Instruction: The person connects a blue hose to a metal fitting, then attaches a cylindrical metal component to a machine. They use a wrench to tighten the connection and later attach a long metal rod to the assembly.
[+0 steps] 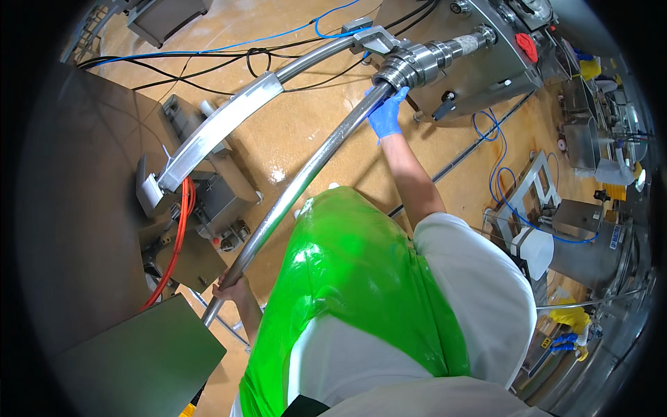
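A long steel pipe [300, 182] runs slantwise from the lower left up to a ringed metal fitting [419, 64] on a steel machine. My right hand [388, 115], in a blue glove, is closed around the pipe's upper end just below the fitting; some of its fingers are hidden behind the pipe. Near the lower end, my left hand [234, 288], which looks ungloved, grips the same pipe. Whether the pipe is seated inside the fitting I cannot tell. A green apron [361, 271] covers my front below the pipe.
A flat metal bar [222, 128] curves alongside the pipe on the left, above an orange hose [179, 240]. Steel cabinets [83, 201] line the left side. Black cables [201, 54] cross at the far side, and a blue hose [501, 149] lies on the floor at right.
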